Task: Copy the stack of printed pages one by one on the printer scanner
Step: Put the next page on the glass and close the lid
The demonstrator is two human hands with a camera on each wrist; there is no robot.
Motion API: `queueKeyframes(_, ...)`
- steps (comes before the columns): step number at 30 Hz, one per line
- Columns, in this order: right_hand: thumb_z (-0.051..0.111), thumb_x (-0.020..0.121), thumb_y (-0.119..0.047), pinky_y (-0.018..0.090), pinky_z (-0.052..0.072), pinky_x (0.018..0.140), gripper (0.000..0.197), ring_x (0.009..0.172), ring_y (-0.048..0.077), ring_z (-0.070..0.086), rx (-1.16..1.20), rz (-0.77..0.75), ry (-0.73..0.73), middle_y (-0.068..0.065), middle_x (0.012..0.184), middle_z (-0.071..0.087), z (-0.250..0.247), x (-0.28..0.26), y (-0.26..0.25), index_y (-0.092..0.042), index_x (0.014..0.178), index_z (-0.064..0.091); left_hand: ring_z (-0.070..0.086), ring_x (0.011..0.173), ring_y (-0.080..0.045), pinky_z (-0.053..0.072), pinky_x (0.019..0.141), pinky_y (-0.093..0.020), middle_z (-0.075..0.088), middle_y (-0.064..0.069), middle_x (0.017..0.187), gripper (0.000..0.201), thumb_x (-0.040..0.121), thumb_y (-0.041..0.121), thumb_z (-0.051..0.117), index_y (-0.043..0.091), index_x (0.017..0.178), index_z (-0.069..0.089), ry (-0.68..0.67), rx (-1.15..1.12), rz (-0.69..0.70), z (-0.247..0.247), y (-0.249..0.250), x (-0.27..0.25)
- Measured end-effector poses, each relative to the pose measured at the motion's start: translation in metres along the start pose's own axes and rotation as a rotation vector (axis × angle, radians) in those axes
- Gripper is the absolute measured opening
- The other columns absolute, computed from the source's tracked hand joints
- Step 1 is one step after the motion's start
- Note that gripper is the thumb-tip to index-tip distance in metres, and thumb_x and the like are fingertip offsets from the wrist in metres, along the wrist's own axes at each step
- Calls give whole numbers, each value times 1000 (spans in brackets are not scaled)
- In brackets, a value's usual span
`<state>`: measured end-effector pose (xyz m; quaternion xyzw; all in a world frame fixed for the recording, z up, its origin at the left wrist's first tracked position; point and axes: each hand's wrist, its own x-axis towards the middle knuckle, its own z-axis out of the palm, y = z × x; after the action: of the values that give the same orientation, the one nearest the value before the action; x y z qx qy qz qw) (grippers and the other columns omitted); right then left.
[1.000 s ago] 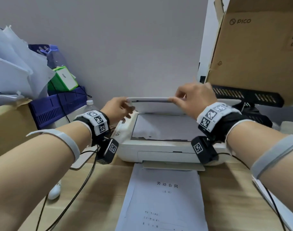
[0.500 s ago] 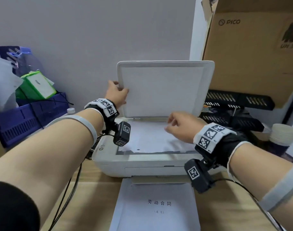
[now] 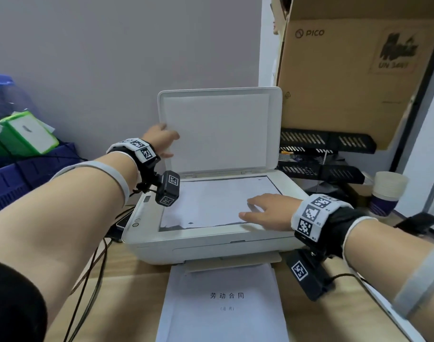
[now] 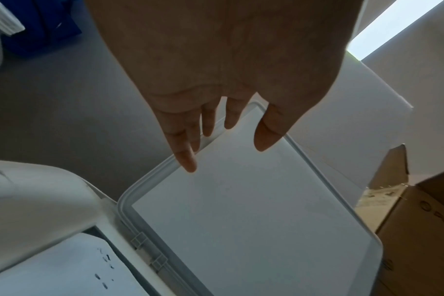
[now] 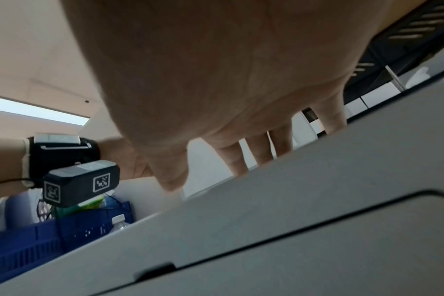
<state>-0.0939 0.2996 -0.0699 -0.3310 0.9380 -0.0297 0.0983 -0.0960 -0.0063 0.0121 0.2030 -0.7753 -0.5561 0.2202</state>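
Observation:
A white printer [image 3: 161, 248] stands on the wooden desk with its scanner lid [image 3: 220, 129] raised upright. A white page [image 3: 211, 203] lies on the scanner glass. My left hand [image 3: 167, 141] touches the lid's left edge with straight fingers, and the left wrist view shows this hand [image 4: 223, 144] on the lid [image 4: 254, 220] rim. My right hand [image 3: 250, 208] rests flat on the page near its right side. In the right wrist view its fingers [image 5: 259, 152] drop behind the printer's front edge [image 5: 292, 220]. A stack of printed pages [image 3: 223, 304] lies in front of the printer.
A large cardboard box [image 3: 346, 70] sits on black paper trays [image 3: 322, 154] right of the printer. Stacked paper cups [image 3: 388, 193] stand further right. A blue crate [image 3: 25, 174] with a green box [image 3: 28, 134] is at the left. Cables [image 3: 92, 267] run over the desk.
The lid went from nearly shut to upright. My right hand left the lid and came down flat onto the page. My left hand stayed at the lid's left edge.

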Motion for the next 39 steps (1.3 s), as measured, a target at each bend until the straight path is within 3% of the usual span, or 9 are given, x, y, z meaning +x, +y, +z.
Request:
queueKeyframes(9, 61, 80, -70, 42, 44, 102, 67, 121, 18, 49, -136, -89, 78, -6, 128, 50, 5, -33, 1, -40, 138, 46, 67, 109, -14, 55, 95, -41, 71, -4, 116, 21, 98, 19, 58, 15, 114, 70, -297, 284, 194, -10, -3, -77)
queueKeyframes(13, 60, 93, -39, 30, 50, 76, 12, 87, 15, 61, 21, -127, 258, -10, 87, 64, -3, -54, 3, -34, 92, 70, 70, 105, -19, 52, 98, -39, 72, -5, 114, 25, 101, 20, 53, 10, 118, 67, -377, 251, 177, -13, -2, -104)
queueKeyframes(16, 53, 95, -18, 27, 40, 54, 28, 63, 16, 55, 259, -72, 462, -5, 66, 59, -20, -74, 10, -24, 68, 60, 68, 105, -21, 51, 95, -35, 72, -8, 115, 34, 101, 35, 52, 9, 117, 67, -422, 147, 157, -12, 0, -112)
queueKeyframes(22, 49, 95, -17, 34, 32, 59, 35, 64, 25, 46, 527, 166, 806, 5, 62, 48, -34, -104, 58, -14, 61, 41, 70, 102, -25, 50, 91, -42, 76, -6, 103, 68, 77, 75, 46, 16, 105, 65, -453, -142, 72, 18, 13, -123)
queueKeyframes(25, 52, 96, -19, 34, 36, 63, 29, 71, 32, 55, 570, 326, 800, 26, 86, 64, -23, -127, 95, 6, 84, 58, 69, 106, -31, 56, 91, -43, 74, -12, 107, 48, 77, 49, 70, 12, 107, 66, -533, -113, 103, 56, 18, -137)
queueKeyframes(29, 52, 93, -14, 38, 48, 73, 20, 90, 38, 64, 538, 523, 742, 20, 96, 68, 5, -171, 144, -1, 98, 67, 73, 96, -27, 59, 85, -46, 71, -13, 114, 33, 86, 11, 72, 8, 118, 63, -615, -58, 104, 132, 25, -159)
queueKeyframes(33, 52, 89, -6, 34, 44, 70, 10, 91, 35, 58, 486, 760, 639, 12, 95, 62, 38, -224, 186, -10, 96, 56, 74, 86, -29, 61, 76, -48, 68, -12, 107, 32, 89, 9, 70, 12, 117, 56, -669, 96, 163, 220, 27, -197)
queueKeyframes(37, 52, 91, -5, 32, 44, 79, 27, 98, 34, 58, 499, 936, 597, 12, 107, 60, 72, -270, 217, -7, 117, 58, 59, 74, -13, 52, 40, -20, 54, -2, 101, 31, 92, 2, 60, 17, 115, 48, -682, 233, 255, 300, 20, -240)
queueKeyframes(39, 52, 92, -6, 29, 39, 77, 28, 91, 29, 52, 520, 988, 570, 12, 110, 59, 87, -285, 228, -10, 119, 58, 59, 78, -15, 50, 38, -19, 55, -4, 105, 34, 89, 2, 61, 18, 117, 50, -700, 293, 256, 330, 7, -249)
